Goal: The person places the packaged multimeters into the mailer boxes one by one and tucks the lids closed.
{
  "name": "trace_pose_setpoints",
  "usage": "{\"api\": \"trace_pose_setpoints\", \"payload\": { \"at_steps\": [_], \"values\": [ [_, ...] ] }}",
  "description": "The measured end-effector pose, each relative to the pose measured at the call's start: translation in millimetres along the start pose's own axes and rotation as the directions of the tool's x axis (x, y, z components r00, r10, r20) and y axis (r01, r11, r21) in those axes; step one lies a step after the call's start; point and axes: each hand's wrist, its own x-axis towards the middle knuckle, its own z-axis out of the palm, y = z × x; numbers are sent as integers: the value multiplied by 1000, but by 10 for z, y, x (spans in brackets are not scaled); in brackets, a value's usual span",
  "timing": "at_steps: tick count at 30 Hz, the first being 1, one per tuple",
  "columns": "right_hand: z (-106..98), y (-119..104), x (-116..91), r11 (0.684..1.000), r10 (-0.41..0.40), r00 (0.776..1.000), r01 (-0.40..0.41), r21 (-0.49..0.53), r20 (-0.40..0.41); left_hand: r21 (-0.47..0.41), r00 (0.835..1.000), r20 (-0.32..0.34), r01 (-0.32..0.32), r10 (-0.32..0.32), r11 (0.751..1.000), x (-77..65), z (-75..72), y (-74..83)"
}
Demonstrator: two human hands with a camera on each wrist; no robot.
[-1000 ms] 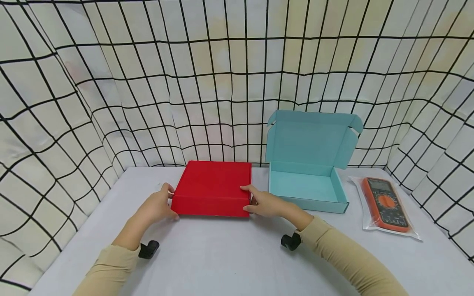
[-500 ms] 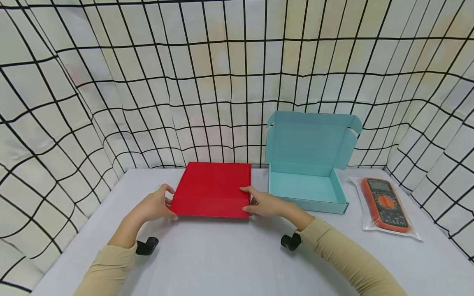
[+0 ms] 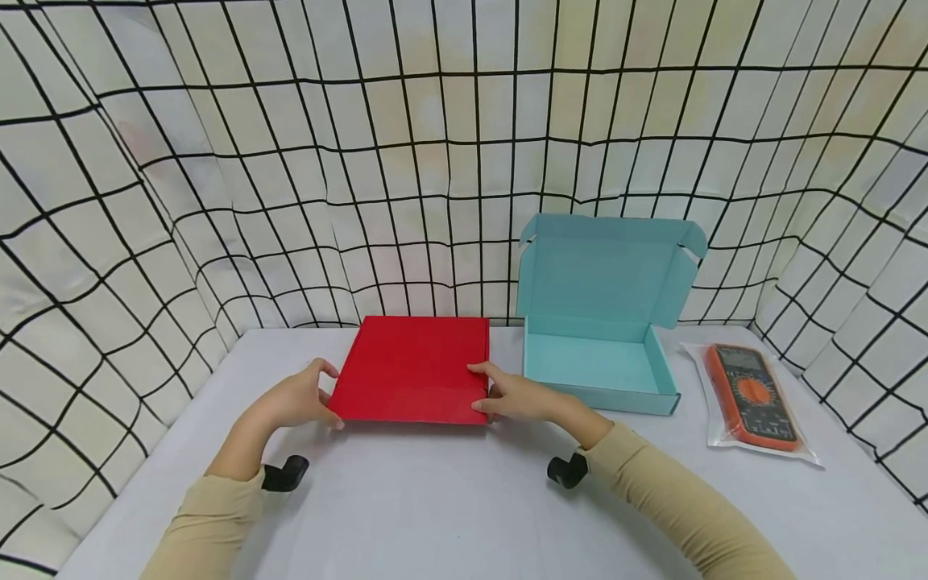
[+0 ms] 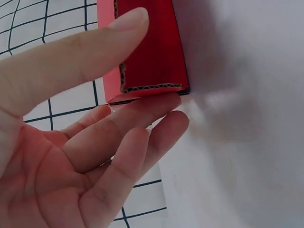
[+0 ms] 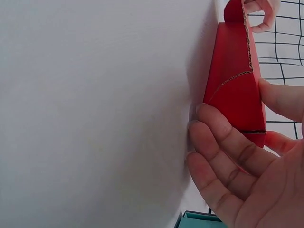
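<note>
A red cardboard box lies on the white tabletop, its front flap angled out toward me and level with the lid. At its near left corner, my left hand holds it, thumb across the red panel and fingers against the side in the left wrist view. My right hand grips the right side close to the front. In the right wrist view, the thumb is on the lid's edge and the fingers lie along the side wall, where a curved cut edge shows. The box's inside is hidden.
Right of the red box stands a light-blue cardboard box with its lid raised and nothing inside. An orange and black multimeter in a clear bag lies farther right. White cloth walls with black grid lines surround the table.
The red box's front flap has swung up from hanging down over the front to pointing toward me. My left hand has shifted slightly left with it; my right hand has stayed put.
</note>
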Motion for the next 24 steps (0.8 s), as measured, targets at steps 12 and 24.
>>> {"api": "trace_pose_setpoints", "payload": {
  "at_steps": [12,24],
  "values": [
    [29,35,2,1000,-8,1000,8,11,-30,-9,998,-25,52,-52,999,21,48,53],
    [21,-67,7,957,-99,980,47,-286,-170,64,993,-98,76,-69,995,125,105,137]
  ]
}}
